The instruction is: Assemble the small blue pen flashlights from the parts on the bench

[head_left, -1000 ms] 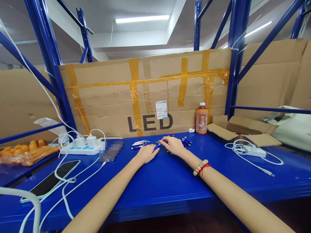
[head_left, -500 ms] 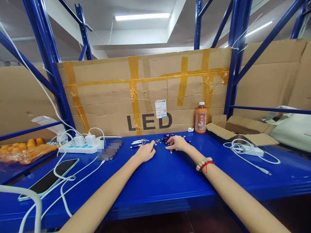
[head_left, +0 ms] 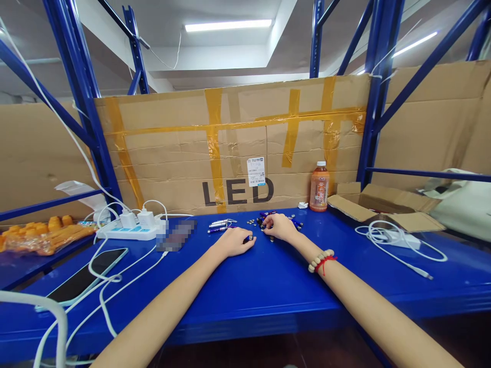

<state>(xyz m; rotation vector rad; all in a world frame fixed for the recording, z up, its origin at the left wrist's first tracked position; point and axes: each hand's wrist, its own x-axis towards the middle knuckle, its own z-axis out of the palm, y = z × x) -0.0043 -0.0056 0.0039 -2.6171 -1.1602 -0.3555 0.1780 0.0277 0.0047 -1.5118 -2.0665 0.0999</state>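
My left hand (head_left: 238, 242) is closed around a small dark blue tube (head_left: 248, 238), whose silvery round end points right. Just right of it, my right hand (head_left: 281, 226) has its thumb and fingers drawn together over the small parts; what sits in the fingertips is too small to make out. Small round silvery pieces (head_left: 251, 222) lie scattered between and behind the hands. More dark blue tubes (head_left: 296, 223) lie partly hidden behind my right hand. Left of the hands, a blue tube (head_left: 217, 230) lies beside silver ones (head_left: 218, 224) with a metal clip.
An orange drink bottle (head_left: 319, 188) stands at the back beside an opened carton (head_left: 412, 221). White cable (head_left: 402, 245) lies coiled at right. At left are a power strip (head_left: 130, 232), a phone (head_left: 84, 276) and loose cables. A cardboard wall (head_left: 172, 168) closes off the back.
My left hand has shifted right and slightly down, turning so the blue tube's end shows. My right hand stays over the small parts, fingers drawn closer together. The view has shifted slightly.
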